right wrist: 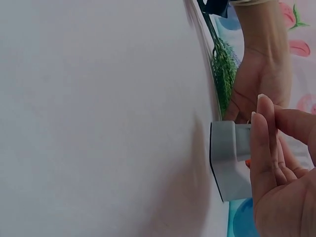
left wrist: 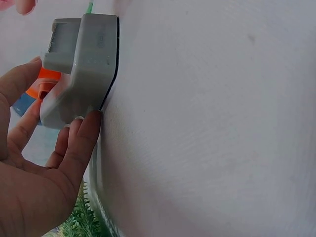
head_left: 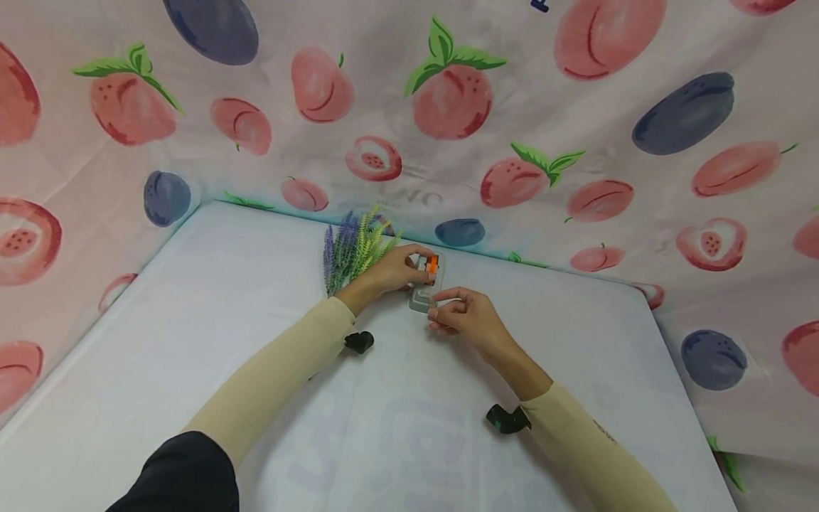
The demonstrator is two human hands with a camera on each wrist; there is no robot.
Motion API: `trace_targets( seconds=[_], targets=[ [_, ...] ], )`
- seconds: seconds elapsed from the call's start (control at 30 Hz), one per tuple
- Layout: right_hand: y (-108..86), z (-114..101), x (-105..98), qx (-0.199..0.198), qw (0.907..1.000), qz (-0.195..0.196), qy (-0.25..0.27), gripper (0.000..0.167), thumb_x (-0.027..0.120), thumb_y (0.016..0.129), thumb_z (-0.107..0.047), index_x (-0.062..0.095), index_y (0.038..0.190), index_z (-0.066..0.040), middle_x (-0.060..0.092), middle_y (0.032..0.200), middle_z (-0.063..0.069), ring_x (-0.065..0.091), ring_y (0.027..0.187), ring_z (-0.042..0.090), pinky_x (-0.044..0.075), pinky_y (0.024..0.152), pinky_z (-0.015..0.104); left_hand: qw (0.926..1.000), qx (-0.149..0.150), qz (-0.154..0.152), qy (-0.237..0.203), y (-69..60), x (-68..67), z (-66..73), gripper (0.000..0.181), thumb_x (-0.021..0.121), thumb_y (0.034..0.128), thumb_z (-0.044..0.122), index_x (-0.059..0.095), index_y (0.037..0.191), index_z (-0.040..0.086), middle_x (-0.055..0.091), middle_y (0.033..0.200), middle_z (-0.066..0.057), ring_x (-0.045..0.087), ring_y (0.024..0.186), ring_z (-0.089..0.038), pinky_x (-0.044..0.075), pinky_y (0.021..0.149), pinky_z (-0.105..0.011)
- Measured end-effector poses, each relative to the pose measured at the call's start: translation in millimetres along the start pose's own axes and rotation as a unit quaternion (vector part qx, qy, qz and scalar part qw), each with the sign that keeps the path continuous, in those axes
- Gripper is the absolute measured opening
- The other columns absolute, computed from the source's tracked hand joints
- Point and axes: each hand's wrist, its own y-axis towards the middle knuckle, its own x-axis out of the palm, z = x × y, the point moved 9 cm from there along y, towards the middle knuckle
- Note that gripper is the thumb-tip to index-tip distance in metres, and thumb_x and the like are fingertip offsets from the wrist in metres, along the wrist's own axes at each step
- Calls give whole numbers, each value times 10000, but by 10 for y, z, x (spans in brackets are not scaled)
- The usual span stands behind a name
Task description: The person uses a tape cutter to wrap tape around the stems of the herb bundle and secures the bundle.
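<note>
A grey desktop tape dispenser (head_left: pixel 421 299) with an orange hub (head_left: pixel 431 264) sits at the far middle of the white table. My left hand (head_left: pixel 392 269) grips it from the left; in the left wrist view the thumb (left wrist: pixel 22 79) lies by the orange hub (left wrist: pixel 48 81) and other fingers press the grey body (left wrist: pixel 94 59). Close to the dispenser's near end is my right hand (head_left: pixel 470 316), thumb and fingers bent toward each other. In the right wrist view its fingertips (right wrist: pixel 261 106) overlap the dispenser (right wrist: pixel 224 153); whether clear tape lies between them cannot be made out.
Artificial lavender stems (head_left: pixel 348 245), purple and yellow-green, lie left of the dispenser, partly behind my left forearm. The white tabletop (head_left: pixel 397 427) meets a fruit-printed cloth (head_left: pixel 409 178) along its back edge. Black wrist cameras (head_left: pixel 360 342) hang at both sleeves.
</note>
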Motion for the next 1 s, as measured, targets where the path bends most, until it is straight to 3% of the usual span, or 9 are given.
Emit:
trace_targets(
  seconds=[0.37, 0.67, 1.0],
  targets=[
    [-60, 52, 57, 22, 9999, -125, 54, 298, 644, 978, -12, 612, 1260, 80, 761, 980, 129, 739, 801, 153, 609, 763, 308, 9999, 34, -24, -124, -6, 7, -8, 506, 783, 918, 249, 612, 1393, 222, 628, 1017, -125, 580, 855, -257, 547, 782, -456],
    [-98, 115, 113, 104, 9995, -303, 63, 336, 632, 974, 4, 583, 1284, 126, 758, 1003, 153, 734, 803, 144, 607, 772, 311, 10000, 20, 9, -58, 10, 10, -22, 503, 790, 912, 234, 619, 1385, 218, 623, 948, -118, 579, 814, -259, 550, 740, -419],
    [-164, 106, 129, 148, 9994, -303, -43, 321, 639, 969, -4, 610, 1269, 107, 761, 991, 146, 727, 779, 140, 608, 759, 308, 10000, 22, -24, -71, 2, 9, -13, 513, 788, 913, 240, 613, 1394, 217, 621, 983, -126, 578, 841, -266, 551, 756, -419]
  ],
)
